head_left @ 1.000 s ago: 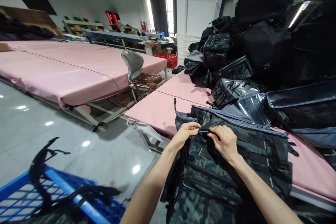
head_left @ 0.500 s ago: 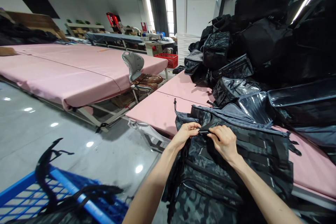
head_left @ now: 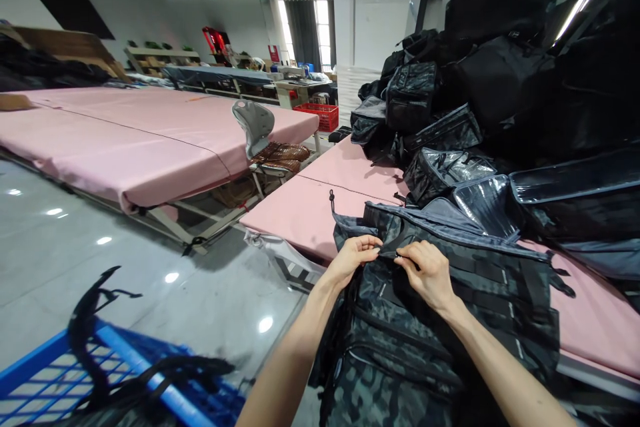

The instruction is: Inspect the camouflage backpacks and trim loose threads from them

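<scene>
A dark camouflage backpack [head_left: 400, 347] lies at the near edge of the pink-covered table, its grey-lined top opening spread toward the pile. My left hand [head_left: 353, 257] pinches a black webbing strap [head_left: 388, 252] at the upper part of the bag. Close beside it, my right hand [head_left: 425, 270] has thumb and forefinger pressed together on the same strap; a small pale spot shows at the fingertips, too small to name. Sewn webbing bands cross the bag's front below and to the right of my hands.
A heap of black and camouflage bags [head_left: 475, 100] rises on the right of the pink table [head_left: 295, 217]. Lower left is a blue plastic crate [head_left: 145, 360] with black straps over its rim. A grey chair [head_left: 255, 127] stands by another pink table [head_left: 125, 140].
Both hands stay at nearly the same place on the strap. The right fingertips have shifted slightly, and the pale line between the hands no longer shows.
</scene>
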{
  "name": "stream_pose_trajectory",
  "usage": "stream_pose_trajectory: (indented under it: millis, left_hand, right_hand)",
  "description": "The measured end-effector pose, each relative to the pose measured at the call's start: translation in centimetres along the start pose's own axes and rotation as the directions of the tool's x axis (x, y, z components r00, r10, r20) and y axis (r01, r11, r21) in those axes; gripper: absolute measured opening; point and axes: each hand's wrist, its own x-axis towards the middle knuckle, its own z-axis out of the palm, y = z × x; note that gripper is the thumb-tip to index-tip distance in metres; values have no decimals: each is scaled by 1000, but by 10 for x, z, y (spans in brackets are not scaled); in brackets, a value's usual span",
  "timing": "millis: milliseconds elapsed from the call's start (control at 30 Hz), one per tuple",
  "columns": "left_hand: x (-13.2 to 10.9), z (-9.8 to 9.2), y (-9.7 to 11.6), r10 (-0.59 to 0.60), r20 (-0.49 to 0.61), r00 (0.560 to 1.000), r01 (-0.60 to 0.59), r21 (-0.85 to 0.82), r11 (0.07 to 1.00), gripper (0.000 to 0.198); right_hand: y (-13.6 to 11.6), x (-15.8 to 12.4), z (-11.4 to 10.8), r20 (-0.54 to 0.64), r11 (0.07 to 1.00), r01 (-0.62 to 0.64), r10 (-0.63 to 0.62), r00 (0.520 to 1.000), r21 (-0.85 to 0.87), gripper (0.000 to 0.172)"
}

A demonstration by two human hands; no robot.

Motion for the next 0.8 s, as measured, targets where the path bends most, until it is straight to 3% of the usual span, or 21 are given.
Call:
stream_pose_trajectory:
  millis: [133, 233, 333, 433, 500, 567, 633, 733, 800]
  left_hand:
    - [0, 1, 0, 4, -8, 1000, -4, -9, 1000, 31]
    - [-1, 3, 2, -5, 1, 1000, 5, -28, 1000, 33]
    - [-4, 7, 4, -16, -14, 1000, 16, -44, 999, 36]
    - [-7, 10, 5, -11, -34, 999, 10, -28, 1000, 36]
    - [-8, 10, 3, -7, -35, 999, 7, 0, 1000, 35]
    - [-9, 8, 2, 1, -45, 999, 2, 53, 999, 34]
    - [-10, 8, 4, 60, -96, 994, -41, 184, 982, 30]
    - [-11, 21, 16, 341, -168, 925, -209, 527, 824, 27]
    - [-9, 38, 26, 527, -63, 848, -340, 696, 632, 34]
  right_hand:
    - [-4, -1, -1, -34, 997, -55, 57, 998, 59, 15]
    - [-10, -3, 8, -45, 996, -48, 45, 998, -78, 21]
    - [-18, -4, 21, -66, 984, -35, 23, 998, -177, 14]
    - [-21, -4, 28, -63, 995, -81, 84, 994, 51, 18]
    - [-16, -3, 25, -44, 874, -276, 319, 947, 401, 11]
    - [-7, -1, 18, 3, 593, -428, 583, 813, 682, 10]
    - [6, -1, 9, 48, 389, -454, 716, 696, 802, 19]
    - [20, -2, -4, 109, 296, -463, 737, 668, 836, 30]
    - [22, -4, -8, 150, 246, -470, 739, 657, 848, 35]
